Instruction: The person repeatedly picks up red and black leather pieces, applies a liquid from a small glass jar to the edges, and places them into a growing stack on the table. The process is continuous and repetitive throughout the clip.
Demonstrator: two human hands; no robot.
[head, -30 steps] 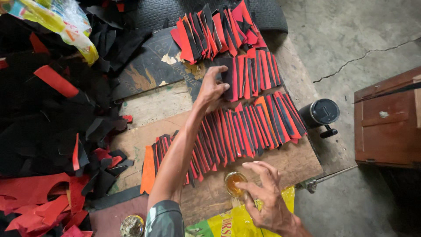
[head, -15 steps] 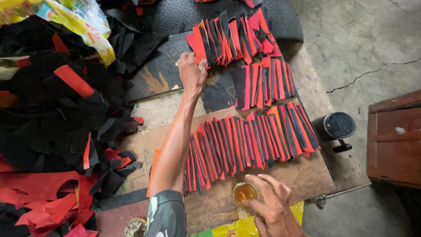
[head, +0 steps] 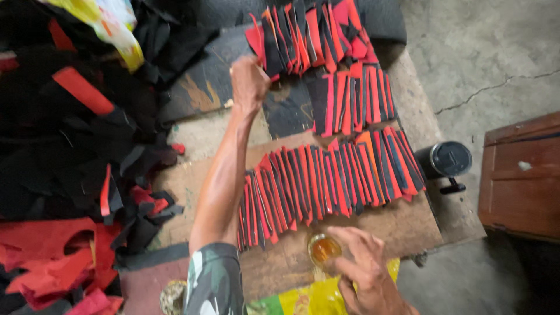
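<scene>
Head view: right hand (head: pixel 364 265) wraps loosely round a small jar (head: pixel 322 249) of amber liquid at the near edge of the wooden board (head: pixel 408 224), just below the row of red-and-black strips (head: pixel 332 181). Left hand (head: pixel 249 81) is fisted beyond that row, contents cannot tell. Yellow-green printed bag (head: pixel 303 300) touches the board's near edge; black lidded can (head: pixel 450 159) sits right of it.

Wooden board (head: pixel 408 224) carries overlapping red-and-black strips (head: pixel 326 181) and a small jar (head: pixel 322 249).

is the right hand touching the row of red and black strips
No, the right hand holds a small amber-filled jar on the wooden board, apart from the strips.
</scene>
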